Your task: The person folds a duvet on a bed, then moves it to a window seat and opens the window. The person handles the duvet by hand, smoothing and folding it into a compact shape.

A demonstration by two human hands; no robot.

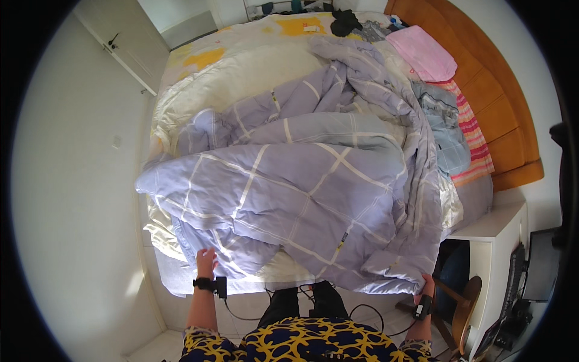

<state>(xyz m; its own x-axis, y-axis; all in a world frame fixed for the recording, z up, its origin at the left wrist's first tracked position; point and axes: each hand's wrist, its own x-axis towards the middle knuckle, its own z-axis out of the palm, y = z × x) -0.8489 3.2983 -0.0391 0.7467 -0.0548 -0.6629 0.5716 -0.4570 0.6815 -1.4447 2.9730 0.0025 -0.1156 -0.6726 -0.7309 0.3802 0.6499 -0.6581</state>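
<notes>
A lilac quilt point(289, 190) with a white check lies rumpled and partly folded over the bed. My left hand point(206, 260) is over the quilt's near left part, fingers apart and slightly bent, with nothing seen in it. At the quilt's near right corner, my right hand point(425, 284) touches the edge; its fingers are mostly hidden, so its grip is unclear. Beneath the quilt, a cream bed cover point(271, 63) with yellow patches shows at the far side. A grey checked pillow or folded cloth point(445, 131) rests on a striped cloth point(475, 135) to the right.
A pink folded cloth or pillow point(423, 53) and dark clothing point(345, 22) lie at the bed's far right. An orange wooden headboard point(488, 95) borders the bed. Near my right arm stand a white desk point(488, 221) and a wooden chair point(470, 303). Cables hang by my legs.
</notes>
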